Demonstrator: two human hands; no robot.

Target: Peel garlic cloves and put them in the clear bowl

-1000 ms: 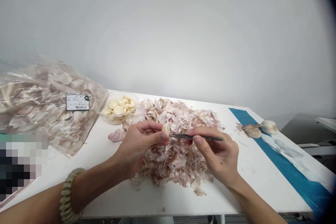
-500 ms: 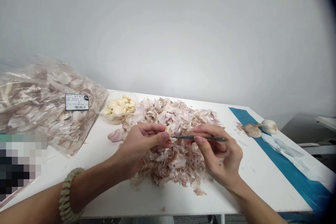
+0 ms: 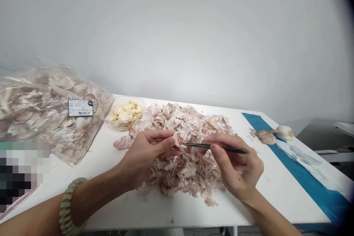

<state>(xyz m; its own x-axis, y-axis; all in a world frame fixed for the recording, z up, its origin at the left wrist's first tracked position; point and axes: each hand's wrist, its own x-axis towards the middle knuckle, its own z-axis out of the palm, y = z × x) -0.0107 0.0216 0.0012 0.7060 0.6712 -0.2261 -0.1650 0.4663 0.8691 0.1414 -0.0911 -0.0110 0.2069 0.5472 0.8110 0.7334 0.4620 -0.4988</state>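
Between thumb and fingers, my left hand [image 3: 151, 151] pinches a pale garlic clove [image 3: 176, 138] with bits of skin on it. My right hand [image 3: 239, 162] is closed on dark metal tweezers [image 3: 218, 148], which point left with their tip just right of the clove. Both hands are above a large heap of garlic skins [image 3: 190, 169] on the white table. Behind my left hand stands a clear round bowl [image 3: 118, 127] of peeled garlic cloves [image 3: 124, 114]. A pinkish unpeeled clove [image 3: 121, 142] lies beside the heap's left edge.
A clear bag [image 3: 52, 114] full of garlic skins takes up the left side. Two garlic bulbs [image 3: 284, 132] rest at the right, by a blue strip [image 3: 298, 177] and some white film [image 3: 300, 158]. A grey wall [image 3: 177, 37] rises behind the table.
The tweezers and my right hand have shifted right and slightly down, away from the clove. More of the clove shows in my left hand, which has barely moved.
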